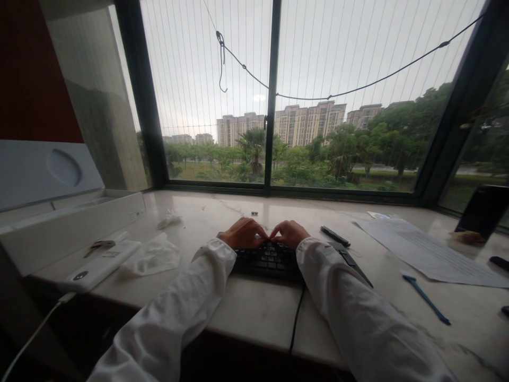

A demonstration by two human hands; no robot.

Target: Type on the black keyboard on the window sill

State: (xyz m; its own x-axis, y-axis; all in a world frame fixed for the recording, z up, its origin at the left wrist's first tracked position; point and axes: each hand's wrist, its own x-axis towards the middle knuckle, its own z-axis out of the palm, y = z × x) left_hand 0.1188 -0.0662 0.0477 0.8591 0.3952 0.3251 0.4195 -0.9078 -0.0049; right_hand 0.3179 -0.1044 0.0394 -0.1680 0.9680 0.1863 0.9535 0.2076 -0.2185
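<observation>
Head view, a pale table (pixel 246 305) below a window (pixel 214 79): at the far left stands a long white box (pixel 91 223). Before it lies a white power bank (pixel 104 265), a white cable (pixel 34 330) plugged into its near end, with some keys (pixel 102 244) near its far end. Just right of these is a crumpled whitish wrapper (pixel 155 255).

In the middle, the black keyboard (pixel 268 265) lies flat near the table's front edge. The left hand (pixel 243 232) is bent over its far left part, fingers curled; the right hand (pixel 291 233) mirrors it, and their fingertips come close together at the keyboard's far edge. Whether either one grips anything there I cannot tell. A tiny dark piece (pixel 254 213) lies beyond them.

A black cord (pixel 297 318) drops over the front edge. Right of the right hand lie a slim black bar (pixel 335 236) and a dark flat piece (pixel 353 262), then printed paper (pixel 421 252), a blue stick-like tool (pixel 427 300) nearer the front, and a dark upright phone-like slab (pixel 485 212).
</observation>
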